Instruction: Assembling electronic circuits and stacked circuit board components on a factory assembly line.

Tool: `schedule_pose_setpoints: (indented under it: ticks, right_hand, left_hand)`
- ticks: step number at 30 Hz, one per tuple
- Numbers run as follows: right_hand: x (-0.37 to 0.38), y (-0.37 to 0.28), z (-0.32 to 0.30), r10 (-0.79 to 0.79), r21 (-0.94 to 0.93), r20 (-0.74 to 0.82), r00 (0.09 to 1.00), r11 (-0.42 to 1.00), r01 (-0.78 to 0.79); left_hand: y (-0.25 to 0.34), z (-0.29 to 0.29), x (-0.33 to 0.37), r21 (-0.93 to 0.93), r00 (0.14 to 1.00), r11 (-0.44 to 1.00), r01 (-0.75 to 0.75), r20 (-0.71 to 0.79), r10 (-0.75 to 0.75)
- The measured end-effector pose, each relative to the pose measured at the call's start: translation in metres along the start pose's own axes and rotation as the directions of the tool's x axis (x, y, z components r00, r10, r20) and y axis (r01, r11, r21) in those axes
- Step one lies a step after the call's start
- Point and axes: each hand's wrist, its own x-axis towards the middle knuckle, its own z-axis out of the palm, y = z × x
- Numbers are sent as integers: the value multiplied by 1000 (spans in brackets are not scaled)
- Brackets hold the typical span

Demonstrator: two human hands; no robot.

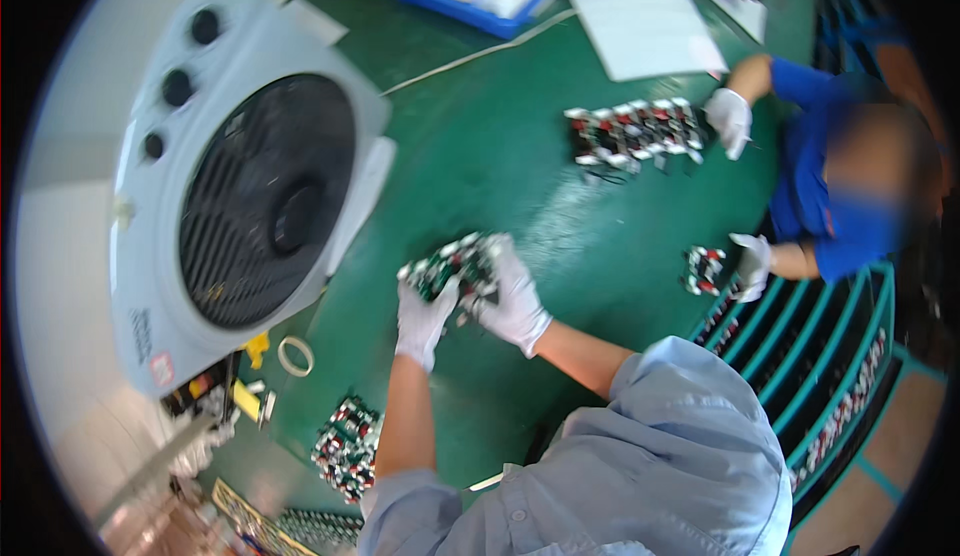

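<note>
Both my hands wear white gloves and meet over the green table [470,136]. Between them is a cluster of green circuit boards [450,264] with white and dark parts, a little blurred. My left hand [424,318] grips its near left side, thumb on top. On the right side my right hand [512,301] closes around it. The gloves cover part of the boards, so I cannot tell how many there are. Another pile of boards [348,448] with red, white and black parts lies beside my left forearm.
A grey box fan [240,186] stands at the left, near a tape roll [295,356]. A co-worker's gloved hands [730,121] are at the right, by a row of boards [635,134] and a single board [705,270]. Further back are white paper [645,31] and a blue tray [490,21]. A teal rack [820,356] is at right.
</note>
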Motion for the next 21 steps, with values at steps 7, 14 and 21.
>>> schedule_pose_setpoints:
  ticks: [7,14,21]
  right_hand:
    - [-66,11,4,-80,-86,-21,997,993,78]
    - [-119,35,-2,-84,-168,277,957,977,134]
    - [-108,2,-31,-47,-255,295,954,959,126]
  left_hand:
    - [-23,20,-51,-102,999,994,33,-1,-34]
    - [-62,33,-97,-108,997,992,71,-22,-74]
    - [-109,37,-82,125,979,986,108,-186,-84]
